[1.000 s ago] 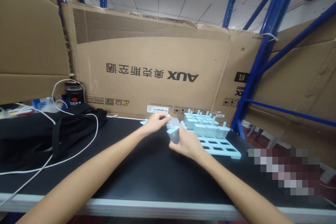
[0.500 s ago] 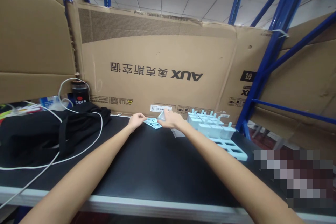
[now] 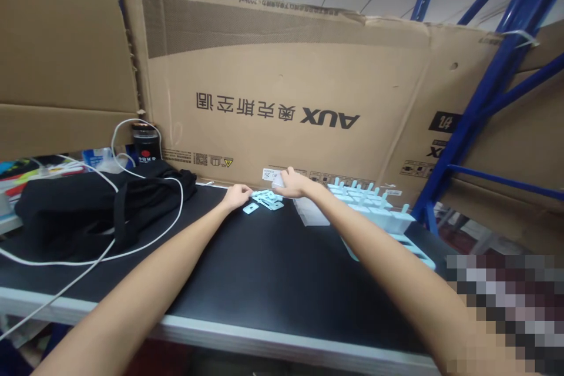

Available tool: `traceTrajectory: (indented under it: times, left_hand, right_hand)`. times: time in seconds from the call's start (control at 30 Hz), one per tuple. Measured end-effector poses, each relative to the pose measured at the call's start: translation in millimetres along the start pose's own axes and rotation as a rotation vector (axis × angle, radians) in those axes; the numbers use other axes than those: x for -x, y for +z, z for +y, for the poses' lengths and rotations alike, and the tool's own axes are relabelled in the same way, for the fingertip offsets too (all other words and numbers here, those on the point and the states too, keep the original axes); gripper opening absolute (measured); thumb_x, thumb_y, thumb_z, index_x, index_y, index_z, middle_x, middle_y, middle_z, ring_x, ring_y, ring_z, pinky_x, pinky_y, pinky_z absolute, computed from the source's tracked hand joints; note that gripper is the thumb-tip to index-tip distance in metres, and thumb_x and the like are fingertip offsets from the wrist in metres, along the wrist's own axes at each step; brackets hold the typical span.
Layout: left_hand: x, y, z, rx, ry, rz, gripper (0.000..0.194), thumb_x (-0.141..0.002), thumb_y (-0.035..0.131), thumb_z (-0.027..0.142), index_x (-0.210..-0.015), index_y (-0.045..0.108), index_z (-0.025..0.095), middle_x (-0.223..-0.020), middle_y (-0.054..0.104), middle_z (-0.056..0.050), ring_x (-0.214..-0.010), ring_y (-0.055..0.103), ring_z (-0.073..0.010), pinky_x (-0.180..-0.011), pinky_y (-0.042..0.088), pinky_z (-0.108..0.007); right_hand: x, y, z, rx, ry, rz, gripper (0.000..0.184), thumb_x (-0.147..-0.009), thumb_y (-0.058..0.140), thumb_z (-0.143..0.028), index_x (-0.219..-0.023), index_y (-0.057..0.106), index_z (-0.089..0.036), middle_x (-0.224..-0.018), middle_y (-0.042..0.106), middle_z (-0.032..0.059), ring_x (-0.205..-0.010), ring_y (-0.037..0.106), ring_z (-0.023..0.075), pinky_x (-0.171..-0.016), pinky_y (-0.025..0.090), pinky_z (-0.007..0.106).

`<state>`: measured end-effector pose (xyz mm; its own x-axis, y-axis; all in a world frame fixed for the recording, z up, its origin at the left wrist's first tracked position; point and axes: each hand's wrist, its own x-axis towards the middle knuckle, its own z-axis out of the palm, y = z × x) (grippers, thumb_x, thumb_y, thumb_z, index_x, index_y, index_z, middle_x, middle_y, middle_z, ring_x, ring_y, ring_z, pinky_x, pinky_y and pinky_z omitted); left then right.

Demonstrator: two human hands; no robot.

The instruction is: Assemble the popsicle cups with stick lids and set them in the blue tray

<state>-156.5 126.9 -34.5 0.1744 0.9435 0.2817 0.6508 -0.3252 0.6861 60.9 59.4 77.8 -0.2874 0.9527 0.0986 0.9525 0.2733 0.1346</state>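
Note:
At the back of the black table, my left hand (image 3: 237,195) is closed at the left edge of a pile of small light-blue slotted plates (image 3: 268,198). Its fingertips are pinched, but whether a plate is between them is hidden. One slotted plate (image 3: 251,208) lies apart, just in front of the pile. My right hand (image 3: 296,184) is closed around a small translucent ice pop mould (image 3: 278,179), held tilted just above the pile's right side. Right of this hand stand several light-blue ice pop moulds with stick handles (image 3: 382,216), set in a rack partly covered by my forearm.
A clear plastic tray or sheet (image 3: 314,215) lies beside the pile. A black bag (image 3: 83,205) and white cable (image 3: 176,217) lie on the left, with a dark jar (image 3: 146,144) behind. A cardboard wall (image 3: 264,64) closes off the back; a blue post (image 3: 480,111) rises at right.
The view has shifted, so most things sit further right. A single slotted plate now lies apart from the pile, which is more spread. Both hands remain by it.

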Motion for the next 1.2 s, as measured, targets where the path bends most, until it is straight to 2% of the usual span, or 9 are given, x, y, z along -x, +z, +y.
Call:
traceTrajectory:
  times: [0.2, 0.43, 0.53, 0.63, 0.73, 0.87, 0.93, 1.0, 1.2]
  left_hand:
    - [6, -19.8, 0, 0.026, 0.120, -0.116, 0.031, -0.073, 0.068, 0.035, -0.101, 0.073, 0.023, -0.111, 0.072, -0.006, -0.107, 0.065, -0.0240, -0.092, 0.047, -0.029]
    - [13, -44.2, 1, -0.061, 0.226, -0.531, 0.048, -0.063, 0.076, 0.058, -0.098, 0.072, 0.025, -0.104, 0.070, -0.003, -0.095, 0.062, -0.0210, -0.080, 0.044, -0.026]
    - [15, -42.2, 7, -0.120, 0.230, -0.555, 0.051, -0.061, 0.075, 0.064, -0.091, 0.070, 0.023, -0.087, 0.068, -0.001, -0.080, 0.059, -0.0184, -0.068, 0.039, -0.025]
    - [19, -34.4, 14, -0.157, 0.269, -0.519, 0.050, -0.063, 0.071, 0.068, -0.078, 0.065, 0.021, -0.073, 0.062, 0.001, -0.070, 0.054, -0.0165, -0.060, 0.034, -0.025]
    - [22, -27.6, 21, -0.181, 0.343, -0.446, 0.047, -0.072, 0.063, 0.066, -0.071, 0.063, 0.019, -0.073, 0.062, 0.000, -0.069, 0.054, -0.0163, -0.061, 0.034, -0.025]
    - [24, -28.3, 30, -0.179, 0.356, -0.460, 0.042, -0.074, 0.064, 0.063, -0.080, 0.070, 0.022, -0.081, 0.067, -0.001, -0.074, 0.058, -0.0176, -0.063, 0.037, -0.025]
    - [26, -31.0, 32, -0.156, 0.339, -0.501, 0.039, -0.068, 0.071, 0.059, -0.087, 0.072, 0.024, -0.081, 0.068, 0.000, -0.072, 0.059, -0.0174, -0.063, 0.038, -0.025]
    - [27, -32.8, 31, -0.116, 0.330, -0.531, 0.037, -0.065, 0.075, 0.053, -0.087, 0.073, 0.024, -0.076, 0.068, 0.001, -0.069, 0.059, -0.0166, -0.062, 0.038, -0.025]
    - [25, -27.1, 26, 0.074, 0.329, -0.511, 0.035, -0.066, 0.075, 0.052, -0.075, 0.065, 0.020, -0.071, 0.066, 0.001, -0.066, 0.059, -0.0149, -0.062, 0.041, -0.025]
  right_hand:
    - [66, -18, 55, -0.067, -0.255, -0.010, 0.066, -0.080, 0.063, -0.055, -0.131, 0.050, -0.015, -0.122, 0.060, 0.0163, -0.115, 0.055, 0.0288, -0.095, 0.043, 0.037]
    - [94, 13, 72, -0.053, -0.221, -0.061, 0.057, -0.075, 0.072, -0.046, -0.122, 0.060, -0.015, -0.115, 0.063, 0.0142, -0.104, 0.059, 0.0276, -0.087, 0.046, 0.035]
    - [96, 18, 71, 0.036, -0.263, 0.048, 0.057, -0.076, 0.073, -0.046, -0.123, 0.061, -0.016, -0.119, 0.061, 0.0147, -0.110, 0.055, 0.0306, -0.090, 0.044, 0.040]
    - [113, 7, 77, 0.062, -0.283, 0.286, 0.055, -0.082, 0.065, -0.049, -0.128, 0.056, -0.019, -0.122, 0.058, 0.0142, -0.113, 0.051, 0.0305, -0.092, 0.042, 0.042]
    - [144, -3, 105, 0.019, -0.165, 0.587, 0.043, -0.091, 0.052, -0.044, -0.125, 0.055, -0.019, -0.116, 0.060, 0.0132, -0.109, 0.052, 0.0282, -0.094, 0.041, 0.042]
    - [187, 20, 174, -0.120, 0.247, 0.913, 0.040, -0.085, 0.052, -0.046, -0.110, 0.057, -0.016, -0.100, 0.060, 0.0124, -0.098, 0.054, 0.0281, -0.092, 0.041, 0.044]
    - [201, 42, 206, -0.290, 0.468, 0.889, 0.046, -0.077, 0.055, -0.050, -0.107, 0.055, -0.015, -0.098, 0.058, 0.0123, -0.091, 0.056, 0.0265, -0.086, 0.045, 0.041]
    - [210, 63, 227, -0.407, 0.565, 0.807, 0.052, -0.072, 0.057, -0.050, -0.110, 0.053, -0.014, -0.094, 0.056, 0.0103, -0.085, 0.057, 0.0245, -0.083, 0.047, 0.040]
    - [217, 82, 232, -0.429, 0.555, 0.817, 0.055, -0.071, 0.056, -0.050, -0.115, 0.052, -0.016, -0.102, 0.052, 0.0091, -0.095, 0.056, 0.0238, -0.094, 0.045, 0.041]
